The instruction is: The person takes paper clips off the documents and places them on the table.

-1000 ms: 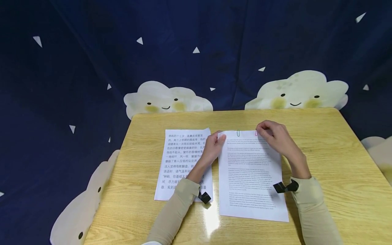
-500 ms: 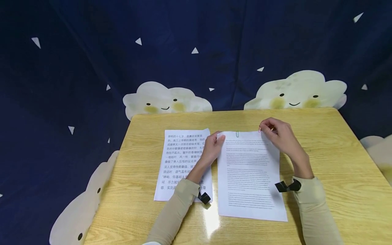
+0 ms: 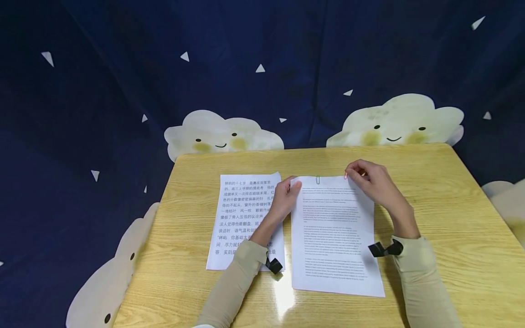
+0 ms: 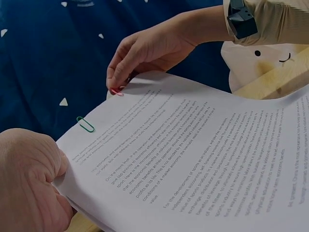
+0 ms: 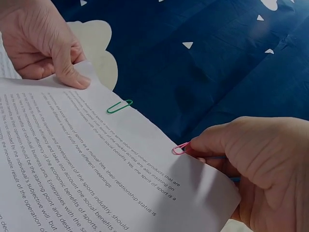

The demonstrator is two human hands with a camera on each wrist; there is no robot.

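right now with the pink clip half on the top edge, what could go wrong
The pink paper clip sits only at the sheet edge, so it may slide off or catch just the top page as the right hand pushes. The left hand grips only one corner of the paper stack, so pages could fan out of line. The green paper clip might be nudged loose.
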